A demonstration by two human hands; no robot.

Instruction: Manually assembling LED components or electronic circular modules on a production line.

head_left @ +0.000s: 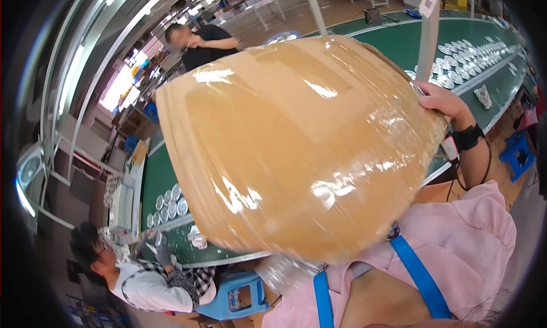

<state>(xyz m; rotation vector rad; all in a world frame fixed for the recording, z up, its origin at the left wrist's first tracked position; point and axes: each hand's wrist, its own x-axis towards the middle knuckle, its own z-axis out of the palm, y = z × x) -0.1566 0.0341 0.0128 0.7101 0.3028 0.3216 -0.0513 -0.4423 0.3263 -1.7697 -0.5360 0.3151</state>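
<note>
A large brown piece of cardboard [285, 134], covered in shiny clear packing tape, fills the middle of the view close in front of my chest. Whether it is a flat sheet or one side of a box, I cannot tell. My right hand [445, 102] grips its right edge, thumb on the front face and fingers hidden behind. A black band [469, 137] with a cable circles the right wrist. My left hand does not show. Crumpled clear film [288, 273] hangs under the lower edge of the cardboard.
Behind the cardboard runs a long green work table [393, 31], with rows of round silver parts [456, 68] and a metal post [427, 37]. One co-worker [151, 285] sits at lower left beside a blue stool [236, 294]; another person [208, 43] is beyond the table.
</note>
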